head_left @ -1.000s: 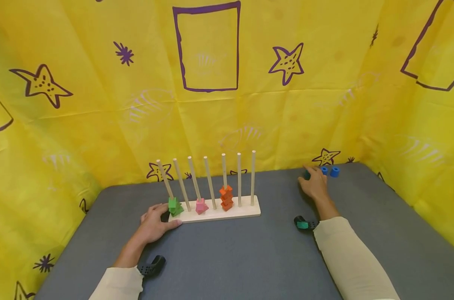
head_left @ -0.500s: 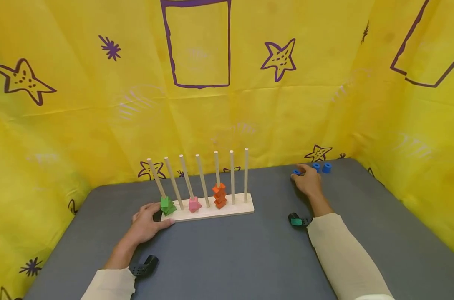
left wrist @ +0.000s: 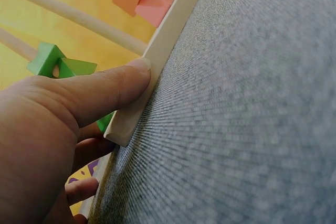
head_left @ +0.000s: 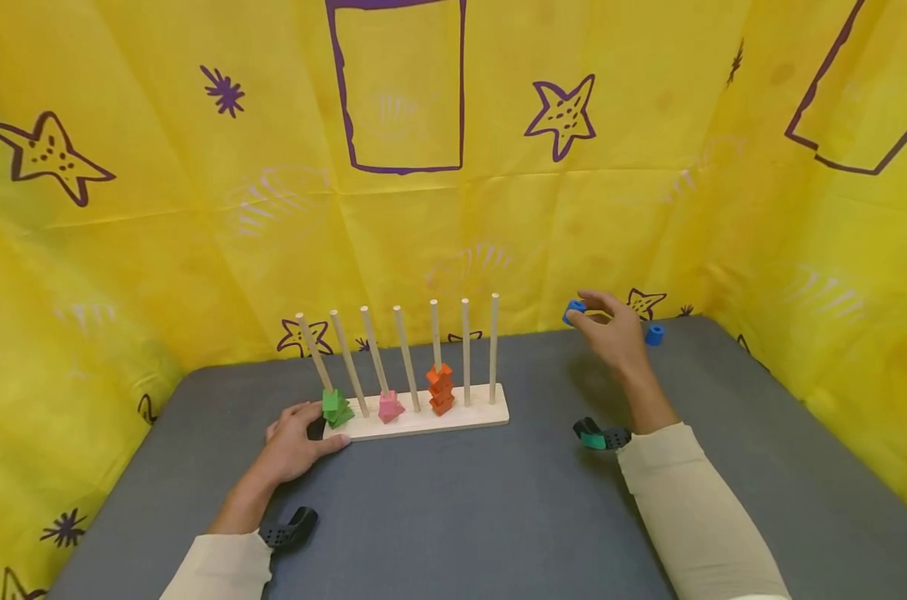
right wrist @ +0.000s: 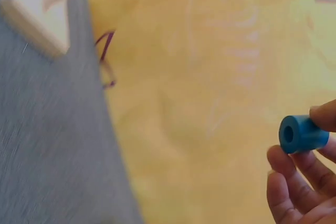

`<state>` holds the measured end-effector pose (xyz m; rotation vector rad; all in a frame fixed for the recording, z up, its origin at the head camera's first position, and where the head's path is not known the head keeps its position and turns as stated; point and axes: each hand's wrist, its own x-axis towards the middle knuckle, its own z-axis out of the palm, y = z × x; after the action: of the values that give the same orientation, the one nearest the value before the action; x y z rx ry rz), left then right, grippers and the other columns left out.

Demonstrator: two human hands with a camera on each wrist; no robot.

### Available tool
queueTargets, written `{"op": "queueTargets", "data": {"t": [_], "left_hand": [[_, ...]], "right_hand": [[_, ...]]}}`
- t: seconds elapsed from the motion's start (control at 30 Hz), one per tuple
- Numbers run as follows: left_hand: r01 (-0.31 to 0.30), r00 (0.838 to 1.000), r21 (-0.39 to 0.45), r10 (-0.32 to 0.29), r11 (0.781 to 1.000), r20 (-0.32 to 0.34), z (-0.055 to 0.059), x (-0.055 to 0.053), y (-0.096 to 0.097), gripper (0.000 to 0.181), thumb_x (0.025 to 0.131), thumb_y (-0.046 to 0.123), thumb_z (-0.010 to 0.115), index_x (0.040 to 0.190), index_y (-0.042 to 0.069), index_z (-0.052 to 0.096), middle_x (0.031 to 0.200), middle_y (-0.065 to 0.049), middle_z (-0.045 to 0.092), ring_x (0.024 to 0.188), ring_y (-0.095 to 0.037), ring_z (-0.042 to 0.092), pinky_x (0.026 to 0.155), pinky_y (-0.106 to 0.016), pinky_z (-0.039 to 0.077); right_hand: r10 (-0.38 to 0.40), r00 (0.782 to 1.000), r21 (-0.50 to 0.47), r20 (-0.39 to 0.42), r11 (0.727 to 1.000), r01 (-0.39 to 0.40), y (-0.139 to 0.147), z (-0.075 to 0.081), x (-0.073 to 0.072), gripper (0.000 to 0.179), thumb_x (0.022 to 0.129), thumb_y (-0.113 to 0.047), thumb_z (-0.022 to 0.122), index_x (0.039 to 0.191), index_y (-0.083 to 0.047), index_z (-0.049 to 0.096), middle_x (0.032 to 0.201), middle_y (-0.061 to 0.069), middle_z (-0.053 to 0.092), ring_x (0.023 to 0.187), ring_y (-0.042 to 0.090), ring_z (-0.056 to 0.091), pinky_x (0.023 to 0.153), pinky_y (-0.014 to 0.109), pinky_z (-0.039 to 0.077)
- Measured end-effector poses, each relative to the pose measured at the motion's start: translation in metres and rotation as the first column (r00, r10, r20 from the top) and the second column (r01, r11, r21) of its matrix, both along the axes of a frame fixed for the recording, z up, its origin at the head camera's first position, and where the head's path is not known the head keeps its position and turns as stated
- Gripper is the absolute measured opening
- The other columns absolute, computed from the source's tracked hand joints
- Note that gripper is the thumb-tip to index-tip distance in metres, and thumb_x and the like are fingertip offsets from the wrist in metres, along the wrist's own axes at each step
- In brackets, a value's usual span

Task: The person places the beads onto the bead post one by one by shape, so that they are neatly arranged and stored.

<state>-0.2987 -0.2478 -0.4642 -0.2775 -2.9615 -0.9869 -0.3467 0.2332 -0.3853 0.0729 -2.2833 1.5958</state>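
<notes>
A wooden peg board (head_left: 461, 419) with several upright pegs stands on the table. My left hand (head_left: 292, 447) holds its left end, thumb (left wrist: 118, 85) along the front edge and the other fingers around behind the end. Green blocks (head_left: 337, 410) sit on the leftmost peg. Pink blocks (head_left: 389, 407) are on the third peg and a taller orange stack (head_left: 440, 390) on the fifth. Up off the table, right of the board, my right hand (head_left: 614, 333) pinches a blue cylinder (right wrist: 302, 134) with a hole through it between thumb and fingertips.
Another blue cylinder (head_left: 654, 335) stands near the back edge, right of my right hand. A yellow patterned cloth (head_left: 408, 233) hangs close behind the grey table (head_left: 453, 517) and along both sides.
My right hand has taken hold of a blue cylinder and lifted it off the table. One of the other blue cylinders is now hidden behind that hand. The left hand stays at the board.
</notes>
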Motion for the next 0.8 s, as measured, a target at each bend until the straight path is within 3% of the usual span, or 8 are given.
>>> {"op": "queueTargets", "data": {"t": [0.27,0.53,0.8], "left_hand": [[0.0,1.0,-0.005,0.0,1.0,-0.022,0.0,-0.001,0.001,0.072,0.083,0.038,0.076,0.136,-0.003,0.051,0.135,-0.03,0.046,0.129,-0.05,0.024,0.097,-0.066,0.008],[0.018,1.0,-0.004,-0.018,1.0,-0.015,-0.001,0.002,0.003,0.073,0.083,0.039,0.076,0.136,-0.004,0.05,0.135,-0.03,0.045,0.13,-0.05,0.024,0.096,-0.066,0.009],[0.008,1.0,-0.011,-0.008,1.0,-0.024,-0.002,-0.001,0.001,0.075,0.083,0.04,0.076,0.137,-0.004,0.049,0.136,-0.031,0.044,0.129,-0.05,0.024,0.096,-0.067,0.009]], "right_hand": [[0.107,0.985,-0.089,-0.135,0.989,-0.12,-0.02,0.023,0.015,0.045,0.089,-0.025,0.072,0.126,-0.003,0.062,0.122,0.008,0.061,0.101,0.021,0.063,0.083,0.028,0.049],[0.145,0.959,-0.07,-0.244,0.984,-0.167,-0.037,0.037,0.031,0.04,0.089,-0.014,0.072,0.125,0.0,0.062,0.109,0.014,0.065,0.091,0.02,0.063,0.077,0.025,0.051],[0.216,0.926,-0.081,-0.31,0.964,-0.251,-0.066,0.054,0.03,0.037,0.089,-0.008,0.07,0.123,0.004,0.063,0.107,0.017,0.066,0.093,0.025,0.065,0.079,0.028,0.052]]}}
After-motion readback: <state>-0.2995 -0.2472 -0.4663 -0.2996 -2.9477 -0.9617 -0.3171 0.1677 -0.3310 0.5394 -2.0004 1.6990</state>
